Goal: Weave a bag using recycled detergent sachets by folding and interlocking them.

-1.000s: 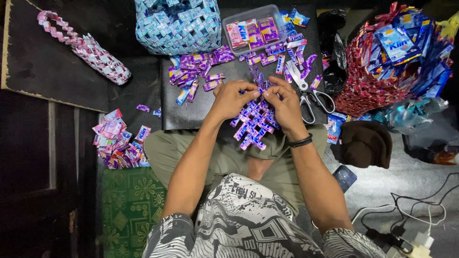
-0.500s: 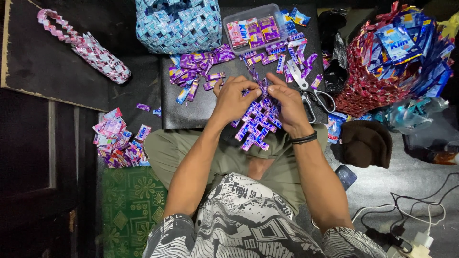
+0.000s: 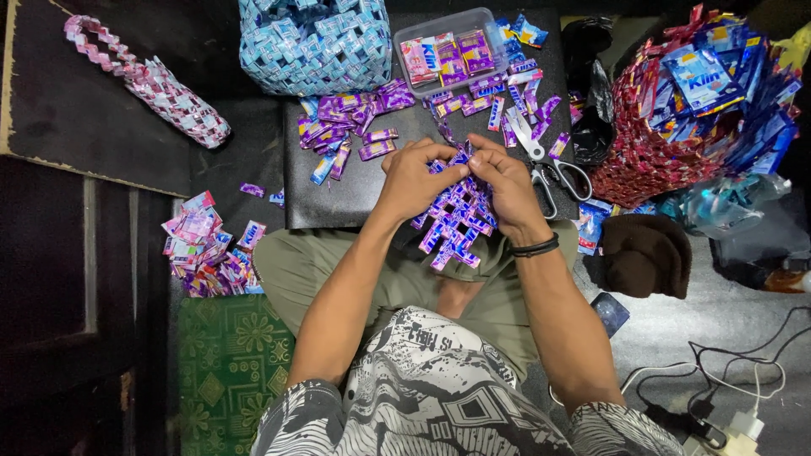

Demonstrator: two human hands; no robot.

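Both hands have shifted only slightly over the last second: the woven purple panel (image 3: pixel 456 221) hangs a touch lower and more upright against the lap than before, and the fingers have drawn closer together at its top edge. At present the left hand (image 3: pixel 418 176) is curled closed, pinching the upper left corner of the panel, while the right hand (image 3: pixel 507 181) is likewise closed on the upper right, thumb and fingertips pressed onto a strip there; whether a loose strip is being fed in I cannot tell, since the fingers cover that spot. That small closing-in suggests the weave is being worked at its top row, with the rest of the panel already interlocked and dangling toward the knees. Panel and hands sit just over the near edge of the dark board (image 3: pixel 338 203) that serves as the counter. On it lie a pile of folded purple strips (image 3: pixel 351 135), scissors (image 3: pixel 549 165) just right of the right hand, and a clear tray of wrappers (image 3: pixel 448 55). A blue woven basket (image 3: pixel 312 42) stands beyond, and a red-and-blue woven piece (image 3: pixel 693 101) sits well to the right.
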